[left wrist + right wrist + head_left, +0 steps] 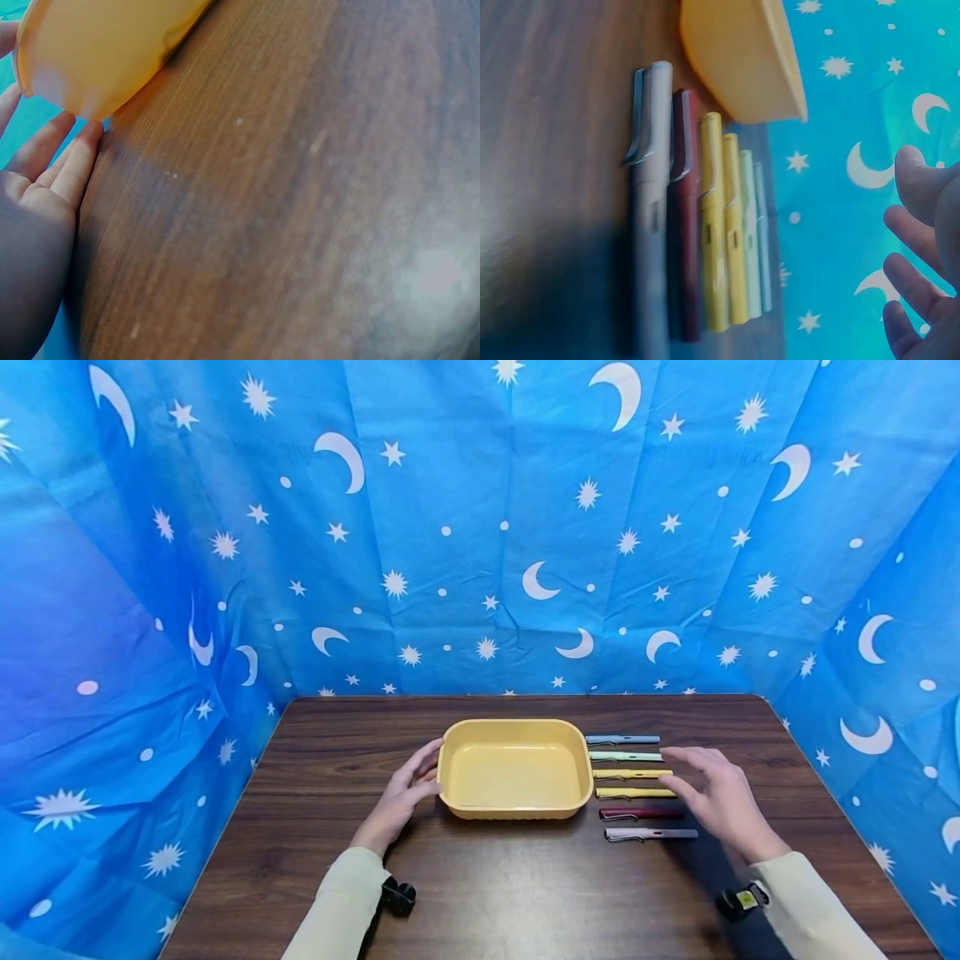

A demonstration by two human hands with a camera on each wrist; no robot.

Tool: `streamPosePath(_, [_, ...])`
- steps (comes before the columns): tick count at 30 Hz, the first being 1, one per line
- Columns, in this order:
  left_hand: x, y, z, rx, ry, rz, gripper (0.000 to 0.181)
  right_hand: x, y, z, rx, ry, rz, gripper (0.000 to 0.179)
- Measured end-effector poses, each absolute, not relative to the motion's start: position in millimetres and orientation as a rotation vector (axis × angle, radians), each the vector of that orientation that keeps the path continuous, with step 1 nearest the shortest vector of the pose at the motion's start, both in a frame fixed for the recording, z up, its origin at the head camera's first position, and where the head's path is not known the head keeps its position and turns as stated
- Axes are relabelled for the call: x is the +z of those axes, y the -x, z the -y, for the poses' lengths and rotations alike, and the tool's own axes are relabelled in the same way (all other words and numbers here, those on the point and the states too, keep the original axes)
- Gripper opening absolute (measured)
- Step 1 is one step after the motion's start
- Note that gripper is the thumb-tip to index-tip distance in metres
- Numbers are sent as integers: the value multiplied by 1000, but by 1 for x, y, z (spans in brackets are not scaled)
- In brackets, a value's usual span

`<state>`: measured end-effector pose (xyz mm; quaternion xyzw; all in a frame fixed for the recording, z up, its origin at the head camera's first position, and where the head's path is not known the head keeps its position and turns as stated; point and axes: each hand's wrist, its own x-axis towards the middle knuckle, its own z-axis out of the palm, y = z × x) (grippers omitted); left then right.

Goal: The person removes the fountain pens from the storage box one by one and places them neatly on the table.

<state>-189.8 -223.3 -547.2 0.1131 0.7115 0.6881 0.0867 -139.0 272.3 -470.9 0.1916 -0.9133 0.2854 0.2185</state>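
A yellow rectangular dish sits on the table, its inside bare. My left hand is at its left end, fingers fairly straight and fingertips right at the outer wall; the left wrist view shows them against the dish. Right of the dish, several clip pens lie in a column: a blue pen, a light green pen, two yellow pens, a dark red pen and a pale grey pen. Over their right ends hovers my right hand, thumb and fingers apart, holding nothing.
The dark wood table ends at the back against a blue cloth with white moons and stars. More of this cloth hangs along both sides. A small black device is strapped to each wrist.
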Motion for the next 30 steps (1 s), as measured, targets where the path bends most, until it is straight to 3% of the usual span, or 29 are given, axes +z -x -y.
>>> streamPosePath(17, [-547, 189, 224, 2035, -330, -2129, 73, -446, 175, -219, 977, -570, 2624, 39])
streamPosePath(30, [-548, 190, 225, 2040, -324, -2126, 71, -440, 197, -156, 1033, -760, 2631, 39])
